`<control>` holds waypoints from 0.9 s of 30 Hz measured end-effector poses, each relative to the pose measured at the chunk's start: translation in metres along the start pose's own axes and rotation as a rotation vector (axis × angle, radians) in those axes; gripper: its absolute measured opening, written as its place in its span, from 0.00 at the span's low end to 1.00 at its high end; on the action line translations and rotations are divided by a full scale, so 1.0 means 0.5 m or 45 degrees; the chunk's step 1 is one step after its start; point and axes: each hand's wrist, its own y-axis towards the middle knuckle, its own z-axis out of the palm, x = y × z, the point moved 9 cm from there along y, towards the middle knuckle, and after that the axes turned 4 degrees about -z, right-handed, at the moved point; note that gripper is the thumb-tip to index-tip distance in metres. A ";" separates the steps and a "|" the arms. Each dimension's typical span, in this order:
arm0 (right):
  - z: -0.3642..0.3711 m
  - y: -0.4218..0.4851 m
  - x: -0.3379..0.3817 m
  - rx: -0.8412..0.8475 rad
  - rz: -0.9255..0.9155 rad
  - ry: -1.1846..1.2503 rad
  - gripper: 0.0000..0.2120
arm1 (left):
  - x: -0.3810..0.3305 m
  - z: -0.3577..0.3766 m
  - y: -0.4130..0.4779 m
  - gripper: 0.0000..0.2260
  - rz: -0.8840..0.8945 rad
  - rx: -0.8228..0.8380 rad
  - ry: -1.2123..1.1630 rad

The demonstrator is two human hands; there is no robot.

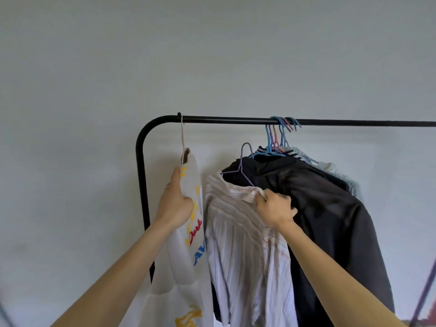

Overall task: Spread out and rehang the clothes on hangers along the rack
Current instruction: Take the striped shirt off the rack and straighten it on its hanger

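A black rack bar (224, 119) runs across the view. At its left end a white printed sweatshirt (188, 232) hangs from a pale hanger (182, 135); my left hand (175, 201) grips the sweatshirt's shoulder edge. My right hand (274, 210) is closed on the collar of a white striped shirt (240, 244), which sits on a purple hanger (243, 161) whose hook is off the bar. Behind it a dark garment (330, 208) and a light blue one (335, 171) hang bunched from several blue and pink hangers (280, 135).
The rack's curved left post (141, 175) drops down beside my left arm. A plain pale wall (212, 55) is behind. The bar between the pale hanger and the bunched hangers carries nothing. A thin dark pole (424, 296) crosses the bottom right corner.
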 end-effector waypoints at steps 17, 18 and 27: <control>-0.040 -0.326 -0.031 -0.322 -0.359 0.153 0.17 | 0.036 -0.048 -0.165 0.32 0.243 -0.210 0.326; -0.041 -0.342 -0.029 -0.329 -0.355 0.162 0.17 | 0.036 -0.053 -0.169 0.32 0.259 -0.205 0.334; -0.056 -0.458 -0.022 -0.345 -0.254 0.187 0.16 | 0.046 -0.065 -0.210 0.36 0.308 -0.116 0.298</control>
